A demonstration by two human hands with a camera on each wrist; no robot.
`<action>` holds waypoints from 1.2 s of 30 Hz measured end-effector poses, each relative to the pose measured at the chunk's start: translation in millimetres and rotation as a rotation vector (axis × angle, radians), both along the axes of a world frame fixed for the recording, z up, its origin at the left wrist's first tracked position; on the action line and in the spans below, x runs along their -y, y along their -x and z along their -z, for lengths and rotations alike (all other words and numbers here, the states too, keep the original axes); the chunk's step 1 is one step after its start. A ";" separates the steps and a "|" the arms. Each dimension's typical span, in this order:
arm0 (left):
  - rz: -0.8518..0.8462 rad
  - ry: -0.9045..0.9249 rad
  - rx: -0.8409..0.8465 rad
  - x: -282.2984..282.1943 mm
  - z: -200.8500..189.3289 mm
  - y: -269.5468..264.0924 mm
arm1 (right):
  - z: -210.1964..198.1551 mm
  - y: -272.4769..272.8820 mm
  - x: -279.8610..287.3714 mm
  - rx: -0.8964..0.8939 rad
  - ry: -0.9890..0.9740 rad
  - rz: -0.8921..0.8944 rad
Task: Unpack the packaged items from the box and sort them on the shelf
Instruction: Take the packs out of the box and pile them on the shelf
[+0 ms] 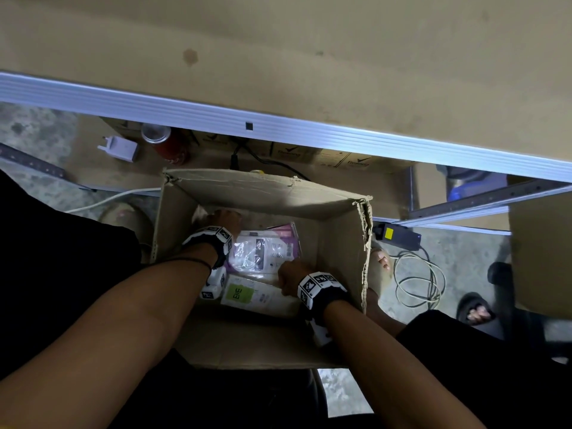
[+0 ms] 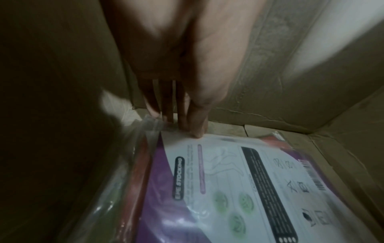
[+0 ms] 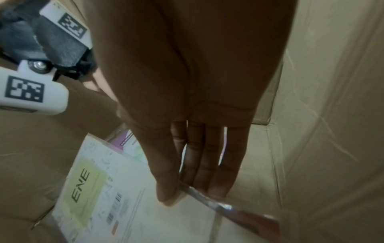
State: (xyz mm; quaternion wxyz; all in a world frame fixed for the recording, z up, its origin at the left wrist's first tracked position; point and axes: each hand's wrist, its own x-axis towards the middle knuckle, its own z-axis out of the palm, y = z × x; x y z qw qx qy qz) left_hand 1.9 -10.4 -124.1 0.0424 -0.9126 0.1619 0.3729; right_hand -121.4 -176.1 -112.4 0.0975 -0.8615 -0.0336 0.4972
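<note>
An open cardboard box (image 1: 340, 236) stands on the floor with both my hands inside. On top lies a purple-and-white packet (image 1: 266, 249) in clear wrap, and a white packet with a green ENE label (image 1: 253, 295) lies nearer me. My left hand (image 1: 226, 218) reaches the far left corner; its thumb (image 2: 197, 125) presses on the purple packet's (image 2: 228, 180) far edge while the straight fingers go down behind it. My right hand (image 1: 291, 277) pinches a clear packet edge (image 3: 218, 202) with red showing inside, beside the ENE packet (image 3: 116, 189). Whether that edge belongs to the purple packet is unclear.
A shelf board with a silver front rail (image 1: 247, 119) runs above the box. Under it are a red can (image 1: 168, 145), a white plug adapter (image 1: 120, 148) and flat cartons. Coiled cable (image 1: 414, 280), a black power brick (image 1: 394, 235) and a sandalled foot (image 1: 473, 311) lie right of the box.
</note>
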 end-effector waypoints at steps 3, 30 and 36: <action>-0.005 0.041 -0.025 0.4 -1.8 0.9 | 0.3 0.1 -0.6 0.001 0.003 0.004; -0.076 0.377 0.076 7.2 -134.6 28.2 | -87.6 3.2 4.7 0.344 0.053 0.051; 0.006 0.490 0.223 -1.8 -189.0 38.8 | -142.0 7.9 5.2 0.484 0.083 0.019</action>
